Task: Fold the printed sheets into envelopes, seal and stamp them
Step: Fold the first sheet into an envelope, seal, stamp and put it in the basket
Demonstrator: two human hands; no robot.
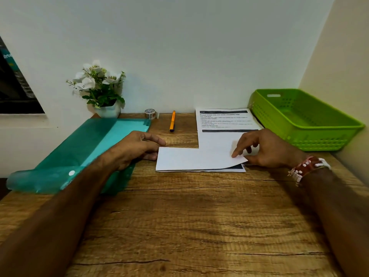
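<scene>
A folded white sheet [195, 158] lies on the wooden desk [189, 216], blank side up, with its right corner lifted off the layer below. My right hand [265, 148] pinches that raised corner, index finger on top and thumb beneath. My left hand [137, 148] rests at the sheet's left edge with fingers relaxed, touching it. Behind the folded sheet lies a printed sheet [223, 120] with black header bars. A roll of clear tape [150, 113] and an orange pen [172, 121] sit near the wall.
A teal plastic folder [79, 154] lies open on the left under my left forearm. A green plastic basket [305, 118] stands at the back right corner. A white pot of artificial flowers [99, 90] stands against the wall.
</scene>
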